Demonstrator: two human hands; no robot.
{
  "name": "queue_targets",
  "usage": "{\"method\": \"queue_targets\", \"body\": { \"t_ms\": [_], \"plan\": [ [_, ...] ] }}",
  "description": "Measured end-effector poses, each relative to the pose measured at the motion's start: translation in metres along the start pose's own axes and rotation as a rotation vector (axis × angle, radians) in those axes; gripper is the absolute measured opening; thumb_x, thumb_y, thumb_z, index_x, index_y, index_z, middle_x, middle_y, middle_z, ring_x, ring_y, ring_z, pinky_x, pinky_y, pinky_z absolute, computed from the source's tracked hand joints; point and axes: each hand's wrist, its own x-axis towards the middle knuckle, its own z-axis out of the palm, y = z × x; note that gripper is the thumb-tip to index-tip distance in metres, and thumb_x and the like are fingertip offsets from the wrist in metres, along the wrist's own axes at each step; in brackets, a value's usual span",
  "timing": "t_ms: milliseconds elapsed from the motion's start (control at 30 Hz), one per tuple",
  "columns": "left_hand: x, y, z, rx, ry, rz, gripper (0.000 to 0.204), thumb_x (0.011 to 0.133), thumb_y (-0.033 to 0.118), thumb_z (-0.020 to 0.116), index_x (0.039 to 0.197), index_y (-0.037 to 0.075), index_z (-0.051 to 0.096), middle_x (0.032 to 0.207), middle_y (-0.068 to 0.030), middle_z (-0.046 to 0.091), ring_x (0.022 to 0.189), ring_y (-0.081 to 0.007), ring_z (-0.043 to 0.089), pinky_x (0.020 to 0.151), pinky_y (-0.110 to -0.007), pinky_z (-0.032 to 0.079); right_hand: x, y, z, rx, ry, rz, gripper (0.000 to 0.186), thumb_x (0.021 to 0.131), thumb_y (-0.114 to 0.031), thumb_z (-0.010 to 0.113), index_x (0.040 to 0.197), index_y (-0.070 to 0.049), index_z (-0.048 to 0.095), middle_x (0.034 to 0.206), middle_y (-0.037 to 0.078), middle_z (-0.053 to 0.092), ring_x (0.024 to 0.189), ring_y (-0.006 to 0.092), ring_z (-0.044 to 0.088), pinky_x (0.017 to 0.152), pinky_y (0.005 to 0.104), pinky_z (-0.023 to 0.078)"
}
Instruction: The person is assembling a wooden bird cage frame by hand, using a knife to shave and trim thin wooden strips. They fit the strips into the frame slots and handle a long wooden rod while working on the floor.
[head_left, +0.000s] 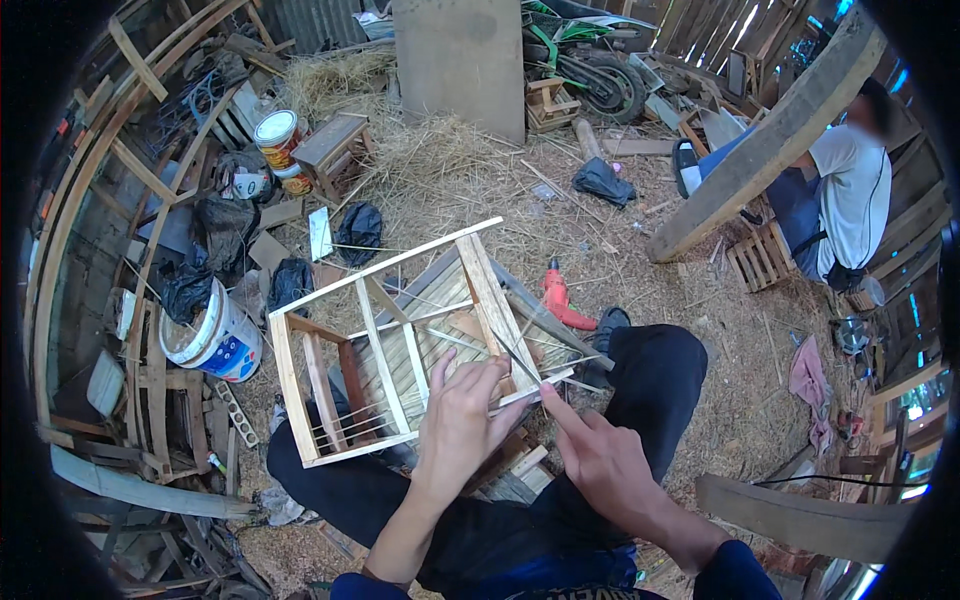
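A small wooden cage frame [385,340] made of pale slats and thin sticks rests across my lap, its open side toward me. My left hand [460,420] grips the frame's near right corner post, fingers wrapped over the wood. My right hand [595,455] sits just right of it, index finger stretched out and touching a thin bamboo stick [545,378] that lies along the frame's lower right edge. I cannot tell whether the other fingers pinch the stick.
A red power drill [558,297] lies on the straw beyond my knee. A white bucket [215,340] stands at left among scrap wood. A paint can [277,135] and small stool [333,148] are farther back. Another person [845,195] sits at right behind a slanted beam [765,150].
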Motion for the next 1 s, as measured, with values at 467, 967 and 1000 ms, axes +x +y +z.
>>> {"method": "queue_targets", "body": {
  "t_ms": [467, 967, 1000],
  "plan": [
    [-0.003, 0.002, 0.003, 0.013, 0.027, 0.024, 0.041, 0.081, 0.026, 0.091, 0.113, 0.004, 0.074, 0.111, -0.0103, 0.078, 0.106, -0.0287, 0.074, 0.122, -0.055, 0.039, 0.027, 0.009, 0.015, 0.176, 0.091, -0.011, 0.056, 0.102, -0.009, 0.063, 0.157, -0.014, 0.054, 0.084, 0.023, 0.068, 0.072, 0.0424, 0.071, 0.066, 0.0506, 0.057],
    [-0.002, 0.007, -0.016, -0.066, 0.046, -0.055, 0.023, 0.095, 0.011, 0.079, 0.115, 0.002, 0.076, 0.105, -0.0133, 0.079, 0.097, -0.0273, 0.076, 0.105, -0.044, 0.049, 0.049, 0.027, 0.000, 0.420, 0.344, -0.071, 0.033, 0.103, -0.018, 0.067, 0.132, -0.003, 0.064, 0.105, 0.025, 0.075, 0.091, 0.0434, 0.074, 0.077, 0.0487, 0.058],
    [0.000, 0.007, -0.019, -0.073, 0.030, -0.057, 0.021, 0.094, 0.010, 0.079, 0.113, 0.001, 0.076, 0.103, -0.0139, 0.078, 0.097, -0.0279, 0.076, 0.099, -0.042, 0.052, 0.052, 0.029, 0.000, 0.404, 0.339, -0.097, 0.033, 0.103, -0.019, 0.068, 0.132, -0.003, 0.065, 0.104, 0.024, 0.075, 0.090, 0.0425, 0.074, 0.076, 0.0487, 0.058]
  ]
}}
